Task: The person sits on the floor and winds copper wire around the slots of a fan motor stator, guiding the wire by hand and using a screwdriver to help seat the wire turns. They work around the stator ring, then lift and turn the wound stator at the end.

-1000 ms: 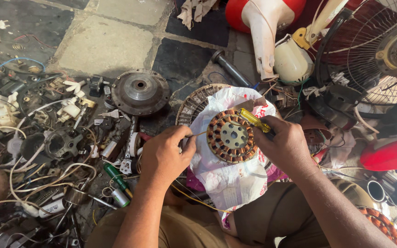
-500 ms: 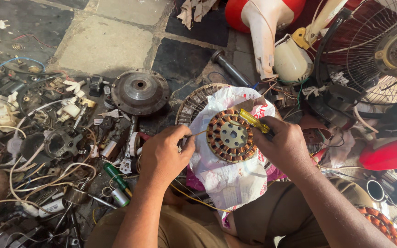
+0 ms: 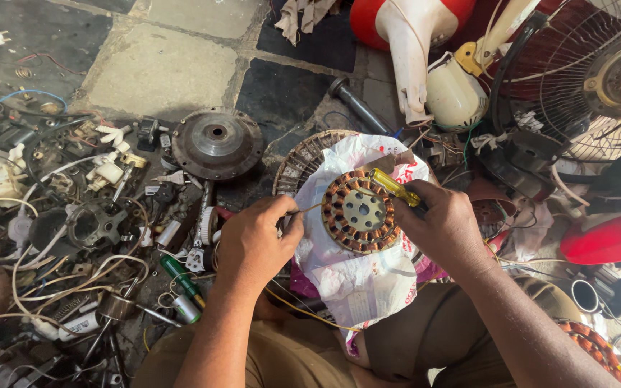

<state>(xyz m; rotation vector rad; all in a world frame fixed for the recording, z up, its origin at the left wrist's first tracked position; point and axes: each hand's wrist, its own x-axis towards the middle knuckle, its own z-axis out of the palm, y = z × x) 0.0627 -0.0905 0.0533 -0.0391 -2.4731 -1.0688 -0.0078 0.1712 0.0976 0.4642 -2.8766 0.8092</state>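
A round fan stator [image 3: 359, 210] with copper windings lies on a white plastic bag [image 3: 364, 276] over my lap. My right hand [image 3: 445, 228] grips a yellow-handled screwdriver [image 3: 394, 187] whose tip rests on the stator's top edge. At the stator's left side, my left hand [image 3: 256, 241] pinches a thin copper wire [image 3: 309, 209] that runs from the windings. A second length of wire trails down under my left wrist.
A round metal motor cover [image 3: 215, 142] lies on the stone floor at upper left. Loose wires, plugs and small parts [image 3: 73, 223] crowd the left side. Fan cages [image 3: 583, 79], a white fan stand [image 3: 411, 50] and a red housing [image 3: 605, 237] stand at right.
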